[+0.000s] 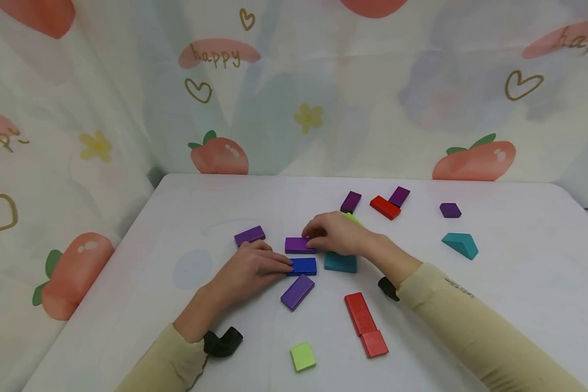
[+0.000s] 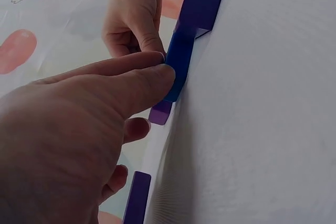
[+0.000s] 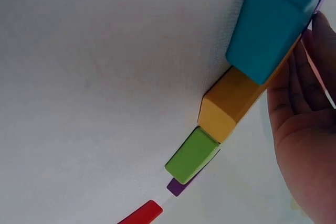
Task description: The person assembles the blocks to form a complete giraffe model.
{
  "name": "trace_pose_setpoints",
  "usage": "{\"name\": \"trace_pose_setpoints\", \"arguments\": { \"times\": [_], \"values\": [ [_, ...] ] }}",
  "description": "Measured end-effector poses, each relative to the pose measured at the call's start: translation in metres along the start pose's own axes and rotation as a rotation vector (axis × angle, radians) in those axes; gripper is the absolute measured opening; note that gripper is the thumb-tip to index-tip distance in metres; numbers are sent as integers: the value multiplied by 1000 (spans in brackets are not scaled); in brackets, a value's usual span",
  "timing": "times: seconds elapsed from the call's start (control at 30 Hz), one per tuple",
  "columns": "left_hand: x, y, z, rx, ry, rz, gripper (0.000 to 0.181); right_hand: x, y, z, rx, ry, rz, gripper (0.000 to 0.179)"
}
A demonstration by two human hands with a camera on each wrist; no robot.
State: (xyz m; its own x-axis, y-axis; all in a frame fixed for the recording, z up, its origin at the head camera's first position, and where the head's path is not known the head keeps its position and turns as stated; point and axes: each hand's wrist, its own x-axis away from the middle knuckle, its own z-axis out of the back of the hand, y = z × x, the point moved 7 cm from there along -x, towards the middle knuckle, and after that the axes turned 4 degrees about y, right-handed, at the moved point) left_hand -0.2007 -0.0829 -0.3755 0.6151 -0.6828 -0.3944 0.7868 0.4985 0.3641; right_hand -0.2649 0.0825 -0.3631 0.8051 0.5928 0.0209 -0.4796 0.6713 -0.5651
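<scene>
My left hand [image 1: 250,268] pinches the left end of a blue rectangular block [image 1: 304,266] lying on the table. In the left wrist view, thumb and index finger meet at the end of that blue block [image 2: 181,66]. Just behind it lies a purple block [image 1: 299,245], its right end held between the thumb and fingers of my right hand [image 1: 340,233]. A teal block [image 1: 340,262] sits in front of the right hand. The right wrist view shows an orange block [image 3: 226,103] beside the teal one, hidden by the hand in the head view.
Purple blocks lie at left [image 1: 250,234], in front [image 1: 298,292] and far right [image 1: 450,210]. Two red blocks [image 1: 360,314] touch end to end nearby. A green block [image 1: 303,357] is nearest; a teal wedge [image 1: 460,245] stands right. Another red block [image 1: 385,207] lies toward the back.
</scene>
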Motion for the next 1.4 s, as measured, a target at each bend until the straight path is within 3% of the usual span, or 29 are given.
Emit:
{"name": "trace_pose_setpoints", "arguments": {
  "times": [0.8,1.4],
  "values": [
    [-3,-5,-2,49,43,-6,21,6,-1,-3,-17,-14,42,25],
    [-3,-5,-2,50,38,15,21,6,1,-5,-7,-16,28,24]
  ]
}}
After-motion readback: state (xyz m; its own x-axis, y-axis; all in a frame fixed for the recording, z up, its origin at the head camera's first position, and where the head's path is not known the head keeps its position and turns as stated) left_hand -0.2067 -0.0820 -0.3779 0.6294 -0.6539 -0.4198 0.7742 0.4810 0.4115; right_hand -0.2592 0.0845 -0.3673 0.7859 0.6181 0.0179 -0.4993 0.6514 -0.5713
